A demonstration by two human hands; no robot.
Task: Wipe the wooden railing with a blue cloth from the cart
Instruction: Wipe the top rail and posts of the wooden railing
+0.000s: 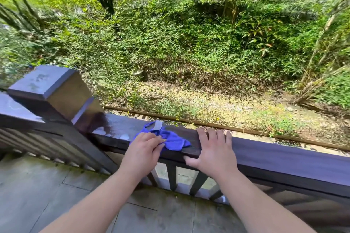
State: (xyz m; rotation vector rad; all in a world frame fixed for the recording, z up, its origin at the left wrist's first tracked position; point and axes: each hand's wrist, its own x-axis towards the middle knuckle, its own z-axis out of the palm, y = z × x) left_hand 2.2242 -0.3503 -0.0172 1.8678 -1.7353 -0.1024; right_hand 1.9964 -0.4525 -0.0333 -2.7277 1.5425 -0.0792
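A dark wooden railing (pixel 284 154) runs from the corner post toward the lower right. On its flat top lies a crumpled blue cloth (pixel 175 141) with a white label at its far edge. My left hand (pixel 144 148) presses on the near left part of the cloth, fingers bent over it. My right hand (pixel 210 150) lies flat on the rail just right of the cloth, fingers spread over the top and the thumb hooked under the front edge. Wet patches shine on the rail left of the cloth. No cart is in view.
A square wooden corner post (pixel 51 89) rises at the left, with a second rail section (pixel 17 113) going off beyond it. Dark balusters (pixel 171 177) stand under the rail. Grey floor tiles (pixel 47 195) lie below. Past the rail are a gravel strip and dense green bushes.
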